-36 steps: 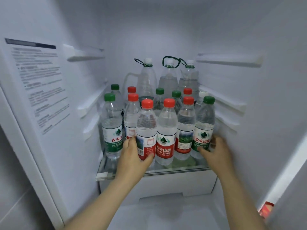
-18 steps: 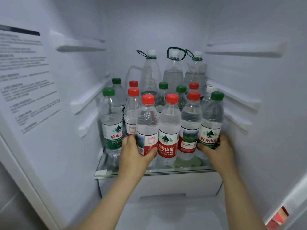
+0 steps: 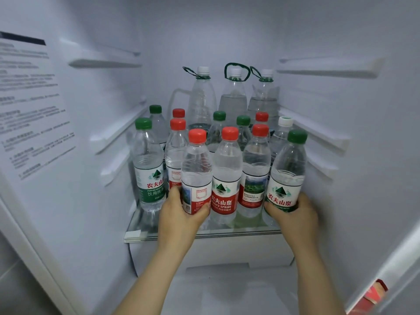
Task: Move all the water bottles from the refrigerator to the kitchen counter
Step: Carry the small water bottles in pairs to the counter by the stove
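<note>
- The white refrigerator (image 3: 227, 30) is open, and a flat glass shelf (image 3: 238, 231) sits inside it.
- Left of the glass shelf, a white sticker with black print (image 3: 29, 105) is on the side wall.
- At the front left of the glass shelf stands a clear plastic bottle with a green cap and a green and white label (image 3: 148, 173).
- The left hand (image 3: 181, 214) is at the front of the glass shelf. Its fingers and thumb curl round the low part of a clear plastic bottle with a red cap and a red and white label (image 3: 196, 173). The hand hides the bottom, so I cannot tell if this bottle touches the glass shelf.
- In the middle front of the glass shelf, a clear bottle with a red cap and a big red label (image 3: 227, 176) stands upright.
- Just right of it stands a clear bottle with a red cap and a green picture label (image 3: 255, 171).
- At the back of the glass shelf stand three tall clear bottles with white caps and green loop handles (image 3: 234, 96). Small bottles with green, red and white caps fill the middle of the glass shelf.
- The right hand (image 3: 293, 214) is at the front right of the glass shelf. It wraps round the low part of a clear plastic bottle with a green cap and a white and green label (image 3: 287, 176), which leans a little to the right.
- Below and right of the glass shelf is a small red thing (image 3: 372, 296). I cannot tell what it is.
</note>
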Demonstrator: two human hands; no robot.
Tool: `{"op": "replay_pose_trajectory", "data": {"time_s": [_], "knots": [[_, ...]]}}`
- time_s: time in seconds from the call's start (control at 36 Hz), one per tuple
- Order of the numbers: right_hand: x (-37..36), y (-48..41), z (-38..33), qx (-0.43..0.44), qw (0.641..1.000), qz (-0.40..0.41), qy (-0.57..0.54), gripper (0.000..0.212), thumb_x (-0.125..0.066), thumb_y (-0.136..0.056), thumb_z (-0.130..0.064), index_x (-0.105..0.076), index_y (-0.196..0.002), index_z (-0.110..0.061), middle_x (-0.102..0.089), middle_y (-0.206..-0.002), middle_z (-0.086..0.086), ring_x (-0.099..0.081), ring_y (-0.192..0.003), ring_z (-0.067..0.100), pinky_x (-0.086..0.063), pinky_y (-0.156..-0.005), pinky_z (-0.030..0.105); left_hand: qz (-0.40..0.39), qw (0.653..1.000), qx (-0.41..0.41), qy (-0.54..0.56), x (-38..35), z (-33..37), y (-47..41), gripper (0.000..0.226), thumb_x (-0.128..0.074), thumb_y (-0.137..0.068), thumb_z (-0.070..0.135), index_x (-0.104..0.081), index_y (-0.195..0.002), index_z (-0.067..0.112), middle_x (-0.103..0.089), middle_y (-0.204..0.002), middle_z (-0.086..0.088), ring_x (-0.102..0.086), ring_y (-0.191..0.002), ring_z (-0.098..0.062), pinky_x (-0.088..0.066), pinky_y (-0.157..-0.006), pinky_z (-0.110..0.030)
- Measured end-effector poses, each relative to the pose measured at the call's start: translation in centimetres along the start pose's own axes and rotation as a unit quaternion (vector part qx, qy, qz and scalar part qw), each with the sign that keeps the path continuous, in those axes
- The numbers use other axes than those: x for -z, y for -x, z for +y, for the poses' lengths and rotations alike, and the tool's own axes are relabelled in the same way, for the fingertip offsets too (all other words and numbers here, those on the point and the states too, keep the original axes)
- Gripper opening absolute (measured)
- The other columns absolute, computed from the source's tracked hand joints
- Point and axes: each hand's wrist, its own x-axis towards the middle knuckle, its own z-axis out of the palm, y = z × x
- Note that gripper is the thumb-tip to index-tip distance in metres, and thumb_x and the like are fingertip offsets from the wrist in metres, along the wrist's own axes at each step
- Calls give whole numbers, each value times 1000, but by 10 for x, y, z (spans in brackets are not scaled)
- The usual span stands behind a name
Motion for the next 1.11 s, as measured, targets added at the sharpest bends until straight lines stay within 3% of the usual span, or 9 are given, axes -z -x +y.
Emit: {"op": "replay_pose_trajectory", "data": {"time_s": [0.14,0.25,0.36,0.53,0.67,0.75,0.86,1.03,1.11], "knots": [[-1,14,-10,-11,1000,25,15,43,-84,-64,-22,-57,-97,-20,-63,-87,-3,-62,-82,22,-53,-72,39,8,999,12,31,5,9,12,46,-83,-66,18,-50,-97,26,-58,-86,22,-56,-73,17,-42,-57,0],[5,23,-26,-7,1000,16,-9,41,-83,-64,-22,-57,-95,-26,-63,-84,-15,-62,-80,12,-47,-67,29,10,998,21,64,11,16,25,46,-83,-65,19,-50,-92,35,-61,-89,23,-56,-77,20,-45,-58,-6],[14,36,-39,-16,999,6,-28,36,-82,-65,-23,-56,-87,-34,-65,-84,-19,-62,-80,3,-50,-67,29,9,995,30,98,24,28,38,50,-82,-68,20,-50,-104,33,-56,-89,28,-51,-72,29,-41,-54,-4],[25,61,-58,-18,999,-1,-36,37,-82,-66,-24,-54,-87,-37,-63,-82,-23,-60,-78,-5,-45,-60,20,-16,990,-2,138,49,39,50,48,-83,-61,19,-54,-93,40,-62,-86,29,-57,-78,22,-42,-57,1],[36,91,-72,-22,999,9,-42,42,-83,-64,-26,-61,-100,-34,-69,-87,-19,-65,-82,0,-53,-67,26,-55,985,-22,162,65,43,64,52,-84,-60,16,-56,-99,37,-65,-88,37,-61,-82,15,-45,-61,-2],[46,112,-83,-22,998,18,-49,45,-84,-65,-23,-62,-104,-30,-69,-91,-17,-65,-84,1,-52,-65,21,-80,981,-36,175,73,47,73,50,-84,-61,12,-58,-98,34,-65,-90,35,-63,-80,12,-48,-62,-6],[63,140,-94,-27,998,43,-46,41,-85,-64,-22,-63,-97,-32,-69,-85,-23,-64,-75,-8,-47,-54,8,-124,972,-44,195,80,52,87,51,-83,-63,10,-56,-97,37,-67,-87,27,-61,-81,16,-46,-60,-3],[97,183,-107,-52,994,97,-12,39,-83,-60,-29,-64,-93,-34,-70,-80,-22,-65,-72,-6,-49,-60,21,-193,955,-42,220,81,56,108,60,-83,-62,14,-57,-114,30,-67,-102,18,-64,-88,8,-52,-65,-9],[117,208,-115,-51,992,117,-8,33,-82,-60,-24,-64,-86,-33,-68,-75,-28,-64,-70,-9,-49,-56,14,-231,943,-53,235,79,65,122,56,-82,-64,11,-57,-110,31,-66,-101,18,-63,-87,10,-50,-64,-5]]}}
